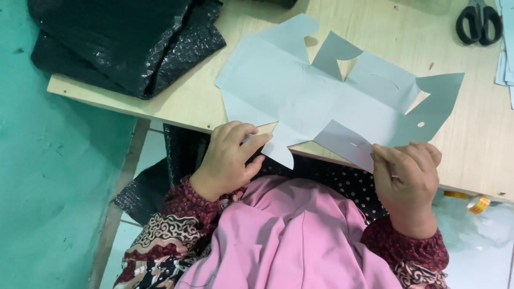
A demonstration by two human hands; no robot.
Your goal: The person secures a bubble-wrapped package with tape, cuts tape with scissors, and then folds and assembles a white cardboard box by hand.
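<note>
A flat grey die-cut cardboard sheet (pixel 300 91) with flaps and slits lies on the wooden table (pixel 375 32). My left hand (pixel 227 158) pinches a pointed flap at the sheet's near edge. My right hand (pixel 404 179) pinches another folded flap near the table's front edge. Both hands sit at the table edge, above pink fabric (pixel 289 241) on my lap.
Black bubble-wrap bags (pixel 128 43) are piled at the table's left end. Black-handled scissors (pixel 479 21) lie at the far right, beside a stack of grey sheets (pixel 506 53). A roll of tape (pixel 478 204) sits below the table on the right. A teal wall (pixel 53 176) is to the left.
</note>
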